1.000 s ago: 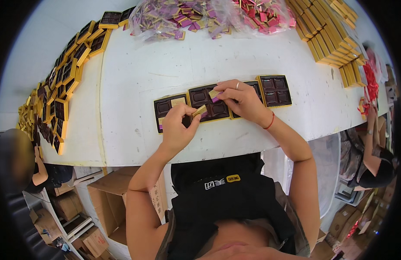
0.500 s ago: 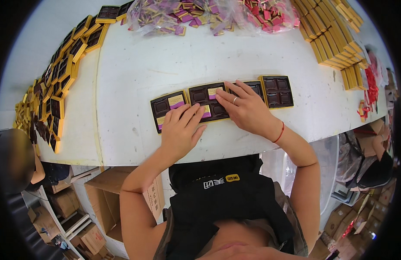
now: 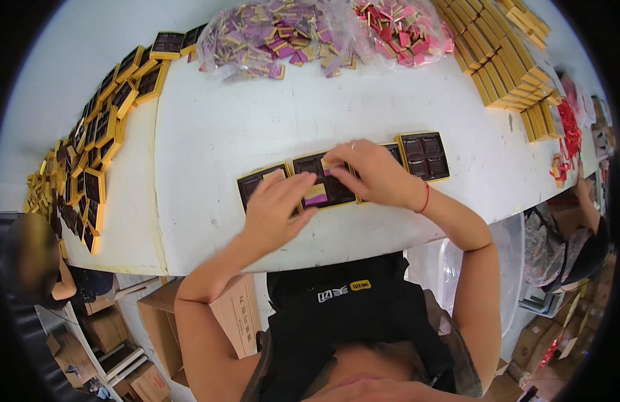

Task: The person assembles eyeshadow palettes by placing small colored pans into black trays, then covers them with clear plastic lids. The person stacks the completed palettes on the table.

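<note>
Several gold-edged boxes with dark brown trays of square compartments stand in a row in front of me. My left hand lies over the leftmost box, fingers stretched and thumb apart, partly hiding a gold-and-purple square in it. My right hand bends its fingers and thumb around a gold-and-purple wrapped square at the upper right of the second box. Another wrapped square sits in that box's lower left compartment. My right hand covers much of the third box. The rightmost box has bare compartments.
Clear bags of purple-and-gold squares and red-and-pink squares lie at the table's far side. Stacked gold boxes stand far right, beside red ribbons. More tray boxes pile up at left. Cardboard cartons stand below the table.
The view has shifted, so the table sits lower in it. My right hand's fingers have drawn in around the upper square of the second box. My left hand stays near the leftmost box.
</note>
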### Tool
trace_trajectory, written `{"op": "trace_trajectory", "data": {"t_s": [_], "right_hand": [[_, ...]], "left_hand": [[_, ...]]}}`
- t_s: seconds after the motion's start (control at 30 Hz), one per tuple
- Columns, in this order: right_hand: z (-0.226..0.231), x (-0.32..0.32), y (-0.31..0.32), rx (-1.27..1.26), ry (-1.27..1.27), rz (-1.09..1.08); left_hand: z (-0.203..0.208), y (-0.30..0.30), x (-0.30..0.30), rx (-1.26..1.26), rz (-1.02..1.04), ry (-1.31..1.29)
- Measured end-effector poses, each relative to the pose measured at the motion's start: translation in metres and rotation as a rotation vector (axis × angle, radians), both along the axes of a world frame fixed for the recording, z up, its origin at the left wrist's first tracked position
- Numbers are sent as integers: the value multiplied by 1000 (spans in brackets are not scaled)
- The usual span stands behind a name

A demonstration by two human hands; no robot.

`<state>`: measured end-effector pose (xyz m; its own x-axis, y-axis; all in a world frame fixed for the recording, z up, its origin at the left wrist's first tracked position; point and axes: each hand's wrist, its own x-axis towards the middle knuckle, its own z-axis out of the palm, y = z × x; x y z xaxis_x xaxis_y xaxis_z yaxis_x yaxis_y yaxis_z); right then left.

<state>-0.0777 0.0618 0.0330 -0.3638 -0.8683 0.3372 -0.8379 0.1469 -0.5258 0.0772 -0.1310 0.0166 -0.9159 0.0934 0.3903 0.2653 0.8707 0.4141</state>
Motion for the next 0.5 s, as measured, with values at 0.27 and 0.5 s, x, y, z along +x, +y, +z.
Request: {"op": "trace_trajectory", "data": {"t_s": [0.27,0.5], "right_hand": [[-48,-184,-144,-162,225,-280],[-54,-203,-147,114,205,-498]], "left_hand": [[-24,-96,-244,-12,216,187],[-45,-87,-277,74,415,-17]]}}
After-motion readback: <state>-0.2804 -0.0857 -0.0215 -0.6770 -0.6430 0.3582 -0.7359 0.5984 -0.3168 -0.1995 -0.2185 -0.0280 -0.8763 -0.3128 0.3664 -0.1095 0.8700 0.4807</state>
